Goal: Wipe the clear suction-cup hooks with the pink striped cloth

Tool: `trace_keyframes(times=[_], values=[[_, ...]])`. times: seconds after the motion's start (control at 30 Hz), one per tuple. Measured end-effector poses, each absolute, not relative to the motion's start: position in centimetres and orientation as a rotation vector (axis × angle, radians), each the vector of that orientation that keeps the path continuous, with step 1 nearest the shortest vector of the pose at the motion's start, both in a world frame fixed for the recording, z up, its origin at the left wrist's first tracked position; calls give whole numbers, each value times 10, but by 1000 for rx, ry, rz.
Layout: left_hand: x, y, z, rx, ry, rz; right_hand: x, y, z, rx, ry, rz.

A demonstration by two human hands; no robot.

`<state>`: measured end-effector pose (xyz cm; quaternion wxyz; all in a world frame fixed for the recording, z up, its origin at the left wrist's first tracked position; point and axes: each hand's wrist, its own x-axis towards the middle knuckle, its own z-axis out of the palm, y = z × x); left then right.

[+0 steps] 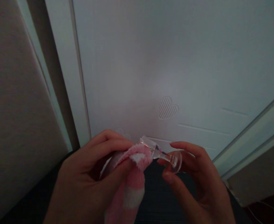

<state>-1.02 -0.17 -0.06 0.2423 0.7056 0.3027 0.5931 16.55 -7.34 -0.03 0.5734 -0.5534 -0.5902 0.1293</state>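
My left hand (92, 174) grips a pink and white striped fluffy cloth (129, 183), pressing it around the bowl end of a small clear stemmed glass (161, 152). My right hand (195, 180) holds the glass by its round foot, thumb and fingers pinching the base. The glass lies roughly sideways between both hands, its bowl partly hidden by the cloth. The cloth's loose end hangs down toward the bottom edge of the picture.
A white cabinet door (174, 62) with embossed heart shapes (167, 107) fills the background. A beige padded panel (15, 109) stands at the left. A dark surface (160, 199) lies below the hands. The scene is dim.
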Motion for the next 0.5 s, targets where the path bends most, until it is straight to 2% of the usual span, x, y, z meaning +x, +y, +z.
trace_keyframes(times=[0.27,0.5], values=[[-14,3,1,2034,754,1602,170,-74,8,-1379,-1519,230],[-13,3,0,2033,779,1600,155,-73,8,-1376,-1309,337]])
